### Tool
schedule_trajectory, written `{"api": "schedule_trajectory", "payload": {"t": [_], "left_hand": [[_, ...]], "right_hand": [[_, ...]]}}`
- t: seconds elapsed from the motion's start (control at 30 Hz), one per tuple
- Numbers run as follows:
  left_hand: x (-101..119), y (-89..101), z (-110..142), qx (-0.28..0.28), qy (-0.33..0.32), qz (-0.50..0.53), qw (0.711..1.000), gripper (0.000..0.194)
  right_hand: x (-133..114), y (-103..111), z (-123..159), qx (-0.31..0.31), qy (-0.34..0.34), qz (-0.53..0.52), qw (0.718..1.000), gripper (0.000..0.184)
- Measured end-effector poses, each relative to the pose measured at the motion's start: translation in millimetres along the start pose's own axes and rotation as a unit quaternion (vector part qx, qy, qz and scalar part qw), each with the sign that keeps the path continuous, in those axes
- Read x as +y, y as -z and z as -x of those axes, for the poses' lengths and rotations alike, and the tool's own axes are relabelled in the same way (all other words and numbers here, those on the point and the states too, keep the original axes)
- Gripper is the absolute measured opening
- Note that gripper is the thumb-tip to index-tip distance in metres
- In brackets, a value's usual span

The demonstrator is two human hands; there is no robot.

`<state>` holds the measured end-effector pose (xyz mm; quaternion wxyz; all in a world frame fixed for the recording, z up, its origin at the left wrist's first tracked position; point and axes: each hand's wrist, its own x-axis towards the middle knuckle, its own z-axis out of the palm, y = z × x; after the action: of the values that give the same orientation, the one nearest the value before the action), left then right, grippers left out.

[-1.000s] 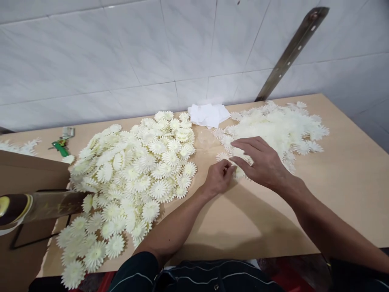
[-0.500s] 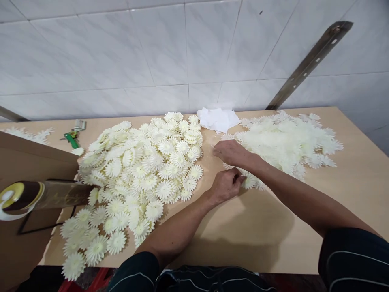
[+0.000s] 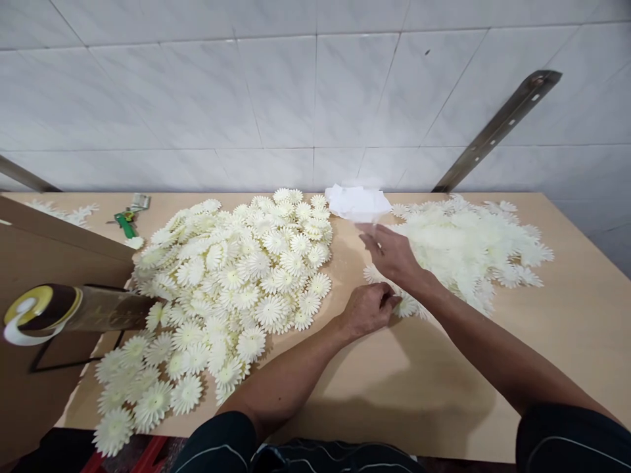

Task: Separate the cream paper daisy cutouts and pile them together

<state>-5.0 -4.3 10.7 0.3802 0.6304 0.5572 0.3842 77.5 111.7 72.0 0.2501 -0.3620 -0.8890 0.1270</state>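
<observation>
My left hand [image 3: 369, 309] is closed in a pinch over the bare strip of table, beside a few pale petal pieces [image 3: 407, 306]. Whatever sits between its fingertips is too small to make out. Just beyond it, my right hand [image 3: 390, 251] has its fingers stretched out and the thumb apart, just in front of a white sheet [image 3: 359, 203] by the wall. Left of both hands spreads a large heap of cream daisy-like flowers [image 3: 246, 276]. Under and beyond my right forearm lies a pile of flat, pale petal pieces [image 3: 458, 236].
A bottle with a yellow and brown cap [image 3: 44, 309] stands at the left by a cardboard box [image 3: 39, 263]. A green-handled tool [image 3: 126, 225] lies behind the heap. A slotted metal bracket [image 3: 497, 131] is fixed to the tiled wall.
My right hand has moved away from me toward the white sheet, and its fingers have spread. The left hand stays in nearly the same place, still pinched. The view has tilted slightly upward.
</observation>
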Motion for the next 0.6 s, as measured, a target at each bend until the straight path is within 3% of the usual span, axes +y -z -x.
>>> {"api": "schedule_trajectory", "payload": {"t": [0.1,0.23,0.33,0.43,0.53,0.6], "left_hand": [[1.3,0.6,0.5,0.002,0.001,0.008,1.000,0.023],[2.6,4.4,-1.1,0.014,0.010,0.066,0.998,0.027],[1.7,9.2,-5.0,0.050,0.045,0.122,0.990,0.027],[-0.4,11.8,-8.6,0.119,0.085,0.157,0.977,0.027],[-1.8,11.2,-9.3,0.149,0.095,0.174,0.969,0.026],[-1.7,10.7,-8.4,0.146,0.088,0.168,0.971,0.026]], "right_hand": [[-7.1,8.4,5.1,0.141,0.054,-0.066,0.986,0.049],[-15.1,10.7,9.6,0.157,0.096,-0.068,0.981,0.050],[-10.9,6.3,6.2,0.100,0.070,-0.059,0.991,0.050],[-6.1,4.6,-3.7,-0.021,0.002,0.008,1.000,0.047],[-9.8,6.6,-17.0,-0.137,-0.048,0.101,0.984,0.043],[-16.1,7.7,-25.0,-0.189,-0.040,0.121,0.974,0.040]]}}
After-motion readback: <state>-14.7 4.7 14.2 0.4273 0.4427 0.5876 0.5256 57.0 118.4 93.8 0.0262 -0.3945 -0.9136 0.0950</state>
